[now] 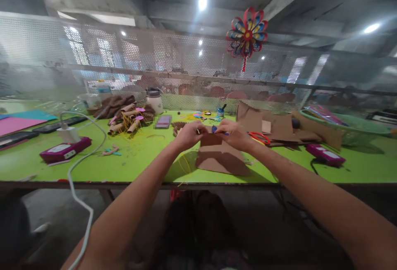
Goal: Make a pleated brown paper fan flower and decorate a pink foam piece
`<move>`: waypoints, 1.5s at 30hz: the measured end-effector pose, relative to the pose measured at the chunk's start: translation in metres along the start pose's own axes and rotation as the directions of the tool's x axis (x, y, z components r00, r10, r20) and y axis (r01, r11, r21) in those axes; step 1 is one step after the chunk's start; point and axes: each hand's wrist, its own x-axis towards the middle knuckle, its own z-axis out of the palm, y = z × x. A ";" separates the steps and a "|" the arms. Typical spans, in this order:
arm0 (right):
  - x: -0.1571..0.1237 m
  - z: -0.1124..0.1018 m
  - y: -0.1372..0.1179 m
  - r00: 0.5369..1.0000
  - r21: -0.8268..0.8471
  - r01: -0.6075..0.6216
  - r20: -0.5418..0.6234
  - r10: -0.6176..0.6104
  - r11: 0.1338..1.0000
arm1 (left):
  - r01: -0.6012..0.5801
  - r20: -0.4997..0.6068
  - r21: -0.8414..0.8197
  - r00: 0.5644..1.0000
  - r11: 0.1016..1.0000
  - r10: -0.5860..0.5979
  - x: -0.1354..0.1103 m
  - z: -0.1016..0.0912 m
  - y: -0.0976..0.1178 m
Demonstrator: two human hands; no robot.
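Note:
Both my hands meet above a brown piece of cardboard point(221, 156) that lies on the green table point(149, 158). My left hand point(190, 134) is closed in a pinch on a small item I cannot make out. A small blue thing point(214, 129) sits in the closed fingers of my right hand point(234, 133). The two hands almost touch, a little above the cardboard's far edge. Thin yellow strips point(183, 165) lie under my left forearm.
Red-handled scissors point(259, 137) lie right of my right hand on brown cardboard sheets point(279, 127). A pile of paper rolls point(127, 122), a phone point(163, 121), a white jar point(154, 99), magenta boxes point(65, 149), a white charger cable point(82, 158) and a green basket point(347, 127) stand around. A mesh screen backs the table.

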 end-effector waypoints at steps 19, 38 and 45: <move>-0.077 0.017 -0.042 0.949 -0.196 0.241 0.254 -0.188 0.950 | -0.432 0.388 0.372 0.876 0.821 0.285 -0.060 0.029 0.040; -0.075 0.019 -0.032 0.953 0.187 -0.170 0.282 0.113 0.968 | -0.255 0.425 0.317 0.899 0.914 0.103 -0.053 0.033 0.039; -0.068 0.010 -0.036 0.830 0.154 -0.467 0.415 0.371 0.871 | -0.029 0.449 0.096 0.894 0.995 -0.017 -0.053 0.022 0.025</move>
